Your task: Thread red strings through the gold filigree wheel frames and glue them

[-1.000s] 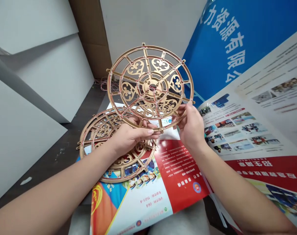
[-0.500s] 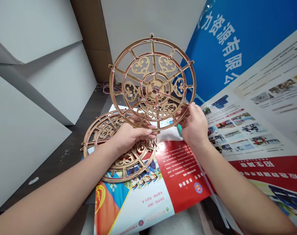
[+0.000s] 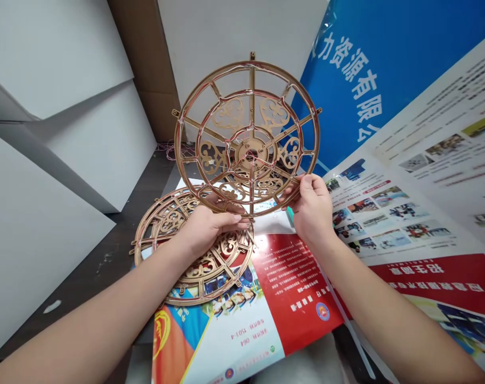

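A round gold openwork frame (image 3: 252,106) with scroll ornaments and thin red-and-white wires along its rings is held up, tilted toward me. My left hand (image 3: 210,224) grips its lower rim, thumb in front and fingers behind. At the lower right of the rim, my right hand (image 3: 312,205) is closed on it; some of its fingertips are hidden behind the ring. Beneath my left forearm lies a stack of similar gold round frames (image 3: 202,266), partly covered by my arm. Something green (image 3: 290,214) shows beside my right hand, too hidden to name.
Printed sheets in red, white and blue (image 3: 306,298) lie under the stack. White boxes (image 3: 66,138) stand on the left of the dark table (image 3: 102,261). Large printed boards (image 3: 406,160) rise on the right. Tangled thin wires (image 3: 168,151) lie at the back.
The held frame appears slightly larger and a little less tilted. My right hand has shifted slightly left and down along the rim, while my left hand keeps its grip.
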